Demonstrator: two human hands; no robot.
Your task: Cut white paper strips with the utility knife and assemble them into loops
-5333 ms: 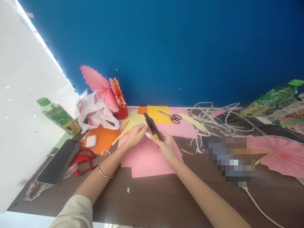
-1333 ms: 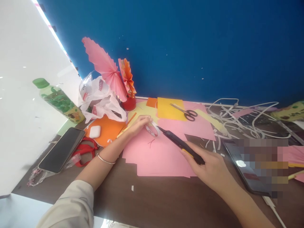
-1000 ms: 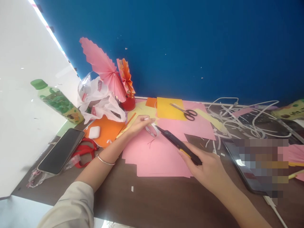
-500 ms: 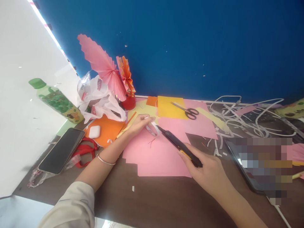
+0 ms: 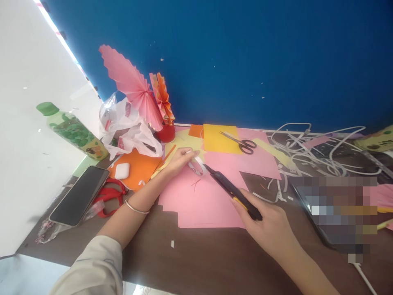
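We look down on a dark brown desk (image 5: 215,262) set against a blue wall (image 5: 245,61). Across its middle lie overlapping pink paper sheets (image 5: 202,200), with a yellow sheet (image 5: 216,139) and an orange sheet (image 5: 138,168) beyond and to the left. A pink pleated paper fan (image 5: 132,84) and a smaller orange fan (image 5: 162,98) stand upright at the back, beside a crumpled white plastic bag (image 5: 129,131). A tangle of white cables (image 5: 310,147) spreads over the right side. A green-capped bottle (image 5: 73,131) stands at the far left, and near it a dark phone (image 5: 80,195) lies flat, just beside a white earbud case (image 5: 122,171).

Our right hand (image 5: 270,225) has its grip clamped around the rear of a black and yellow utility knife (image 5: 231,190), which slants up and left over the pink paper, its tip just beside a small white loop of tape (image 5: 196,166). Our left hand (image 5: 181,157) rests on the paper with its fingers pinched together on that loop, holding it at the far edge of the pink sheets. A thin bracelet (image 5: 135,207) circles the left wrist. Black-handled scissors (image 5: 242,143) lie on the yellow sheet, well apart from both hands.
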